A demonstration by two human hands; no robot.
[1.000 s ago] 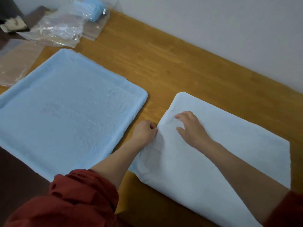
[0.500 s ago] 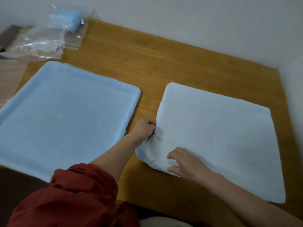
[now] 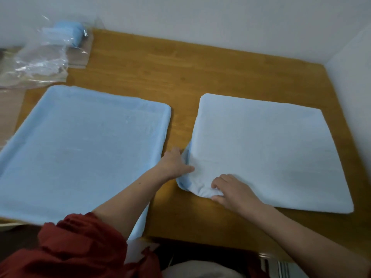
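Wooden table (image 3: 180, 73), white wall (image 3: 200, 17) behind. Folded blue absorbent pad (image 3: 271, 157) right of centre, left edge clasped in left hand (image 3: 173, 164), bunched lower-left corner pinched in curled right hand (image 3: 234, 192). Risks slipping layers and a crooked fold if tugged unevenly.

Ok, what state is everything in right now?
white pad: flat on the table, near left corner lifted and bunched.
blue pad: spread flat.
left hand: grips the white pad's left edge.
right hand: pinches the bunched corner.
plastic bag: crumpled.
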